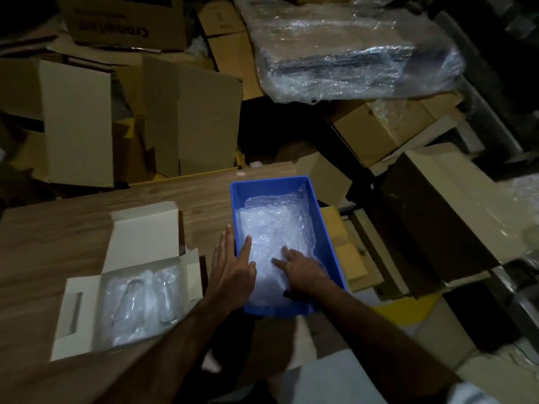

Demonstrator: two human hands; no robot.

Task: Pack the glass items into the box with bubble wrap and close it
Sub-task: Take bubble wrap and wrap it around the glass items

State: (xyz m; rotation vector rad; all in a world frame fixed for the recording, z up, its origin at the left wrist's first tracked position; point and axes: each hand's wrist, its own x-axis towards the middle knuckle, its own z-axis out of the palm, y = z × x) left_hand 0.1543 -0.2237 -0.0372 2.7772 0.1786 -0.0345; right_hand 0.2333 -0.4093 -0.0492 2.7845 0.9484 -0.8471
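A blue plastic bin (329,237) stands at the wooden table's right end, with a heap of bubble wrap (271,228) inside. My left hand (233,266) lies flat over the bin's left rim, fingers spread, index finger on the wrap. My right hand (300,269) reaches into the bin and presses on the wrap with fingers apart. To the left lies an open white cardboard box (143,237) holding glass items wrapped in bubble wrap (140,298). Its lid flaps stand open.
The wooden table (58,237) runs to the left. Open brown cartons (180,118) stack up behind it. A large plastic-wrapped bundle (350,51) lies at the upper right. More cartons (437,214) and yellow material (405,310) crowd the floor to the right.
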